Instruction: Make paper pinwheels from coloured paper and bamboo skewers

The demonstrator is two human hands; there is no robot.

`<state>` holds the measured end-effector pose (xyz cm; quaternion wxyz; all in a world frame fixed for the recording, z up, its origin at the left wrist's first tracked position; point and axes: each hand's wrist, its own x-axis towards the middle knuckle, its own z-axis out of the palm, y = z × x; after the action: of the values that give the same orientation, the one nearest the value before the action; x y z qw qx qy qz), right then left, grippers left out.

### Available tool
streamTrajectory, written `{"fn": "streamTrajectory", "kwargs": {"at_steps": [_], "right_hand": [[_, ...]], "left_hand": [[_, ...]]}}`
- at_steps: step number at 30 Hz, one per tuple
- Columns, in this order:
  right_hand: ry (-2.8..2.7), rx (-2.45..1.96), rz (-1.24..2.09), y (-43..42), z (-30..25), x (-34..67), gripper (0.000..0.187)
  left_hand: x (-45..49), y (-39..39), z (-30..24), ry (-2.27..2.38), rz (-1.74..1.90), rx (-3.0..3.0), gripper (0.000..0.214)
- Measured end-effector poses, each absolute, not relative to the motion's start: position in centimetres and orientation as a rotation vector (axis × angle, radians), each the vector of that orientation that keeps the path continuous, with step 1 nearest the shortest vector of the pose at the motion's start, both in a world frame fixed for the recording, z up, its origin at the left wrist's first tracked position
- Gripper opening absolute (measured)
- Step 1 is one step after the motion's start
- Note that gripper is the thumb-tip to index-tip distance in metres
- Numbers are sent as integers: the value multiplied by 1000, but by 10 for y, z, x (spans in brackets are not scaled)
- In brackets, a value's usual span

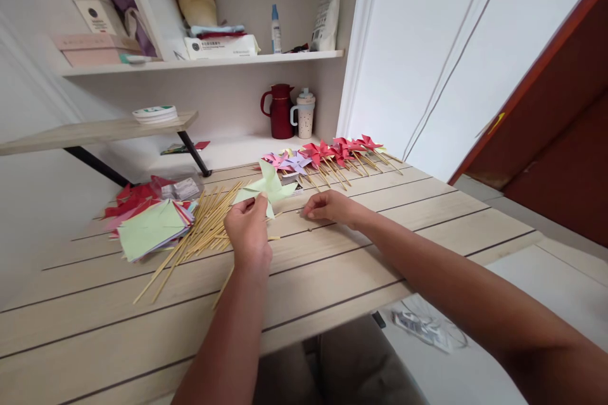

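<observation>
A pale green pinwheel [270,185] is being pinched near its centre, above the table [342,272], by the left hand [247,228]; the right hand [329,207] is being held curled, any grip being impossible to tell; light, easily creased paper is seemingly being handled, best gripped centrally.

Sheets [151,228] left of sticks [216,215] on table [332,285], pinwheels [317,153] right and farther back, jug [282,115] behind, probably on a ledge [232,150]

- Pale green: single pinwheel [268,185]
- Red, pink, lilac: clustered pinwheels [319,153]
- Pale green uppermost, red and pink beneath: paper sheets [151,228]
- Straw yellow: sticks [212,215]
- Pale beige, dark parallel stripes: bench [327,278]
- Deep red: jug [282,112]
</observation>
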<state>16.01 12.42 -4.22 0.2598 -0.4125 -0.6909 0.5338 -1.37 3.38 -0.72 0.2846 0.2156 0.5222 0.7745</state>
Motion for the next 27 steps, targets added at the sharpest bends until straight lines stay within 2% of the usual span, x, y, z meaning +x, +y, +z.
{"fn": "streamTrajectory", "kwargs": {"at_steps": [12,17,20,24,27], "right_hand": [[-2076,-1117,1109,127,-43,159,14],[-2131,-1156,983,147,-44,138,24],[-2133,-1159,911,148,-46,135,18],[-2091,-1077,1132,137,-45,149,8],[-2056,-1029,1323,124,-43,164,18]], "left_hand": [[-14,35,-11,1395,2067,556,21],[-16,36,-13,1385,2058,533,23],[-17,37,-13,1377,2059,518,21],[-18,36,-11,1342,2046,478,15],[-15,35,-9,1276,2014,445,14]]}}
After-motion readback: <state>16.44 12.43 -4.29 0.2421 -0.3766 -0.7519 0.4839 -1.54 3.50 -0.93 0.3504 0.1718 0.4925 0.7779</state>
